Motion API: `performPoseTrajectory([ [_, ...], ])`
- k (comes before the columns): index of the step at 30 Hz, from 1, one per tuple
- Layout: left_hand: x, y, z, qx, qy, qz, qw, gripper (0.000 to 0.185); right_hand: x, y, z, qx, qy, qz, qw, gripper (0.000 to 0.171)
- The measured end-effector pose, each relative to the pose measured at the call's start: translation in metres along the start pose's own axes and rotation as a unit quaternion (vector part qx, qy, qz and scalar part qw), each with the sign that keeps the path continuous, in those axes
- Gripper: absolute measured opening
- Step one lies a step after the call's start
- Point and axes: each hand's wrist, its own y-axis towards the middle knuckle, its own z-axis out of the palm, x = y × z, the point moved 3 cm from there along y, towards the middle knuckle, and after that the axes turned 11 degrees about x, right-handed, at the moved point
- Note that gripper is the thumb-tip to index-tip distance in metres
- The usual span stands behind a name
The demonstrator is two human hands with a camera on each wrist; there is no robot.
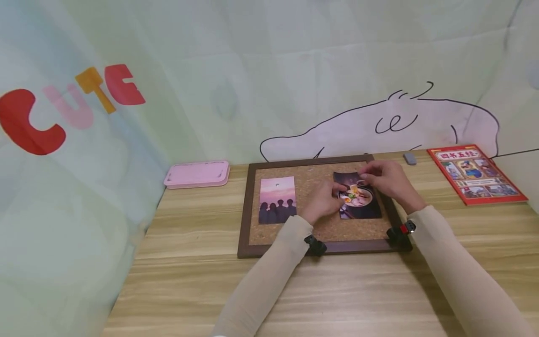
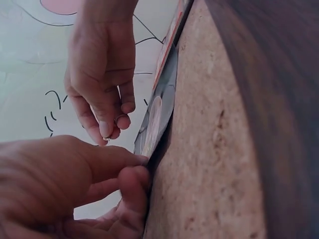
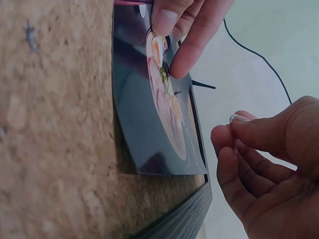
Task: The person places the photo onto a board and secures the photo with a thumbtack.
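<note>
A dark-framed cork board [image 1: 316, 229] lies on the table. On its right half is a photo of a bowl of food [image 1: 366, 210], bowed up off the cork in the right wrist view. My left hand [image 1: 324, 201] holds this photo at its left part with bent thumb and fingers. Above the photo's upper right corner, my right hand [image 1: 387, 180] pinches a small shiny thumbtack [image 3: 232, 118] between thumb and fingertip. A sunset photo with silhouettes [image 1: 277, 201] lies on the board's left half, with a silver tack near its top.
Left of the board, a pink flat case [image 1: 197, 174] sits at the table's back edge. A small grey block [image 1: 409, 159] is behind the board's right corner. Farther right lies a red-bordered book [image 1: 476, 175]. A printed cloth [image 1: 227, 84] hangs behind the table [image 1: 189, 281].
</note>
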Motion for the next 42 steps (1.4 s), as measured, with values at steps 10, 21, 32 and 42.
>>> performPoseTrajectory([
  [10,-0.003,0.0,0.001,-0.013,0.028,0.018,0.9994,0.038,0.0,0.012,0.003,0.029,-0.02,0.006,0.999,0.018],
  [21,-0.002,-0.001,-0.001,-0.013,0.03,0.018,0.9993,0.036,0.0,0.022,0.008,0.048,-0.033,0.005,0.998,0.014],
  [32,0.0,-0.003,0.0,-0.01,0.044,0.008,0.9989,0.035,0.0,0.029,0.013,0.067,-0.059,-0.011,0.996,0.012],
  [42,-0.001,-0.002,0.0,-0.011,0.047,0.002,0.9988,0.034,-0.003,0.036,0.016,0.086,-0.048,0.013,0.995,0.011],
])
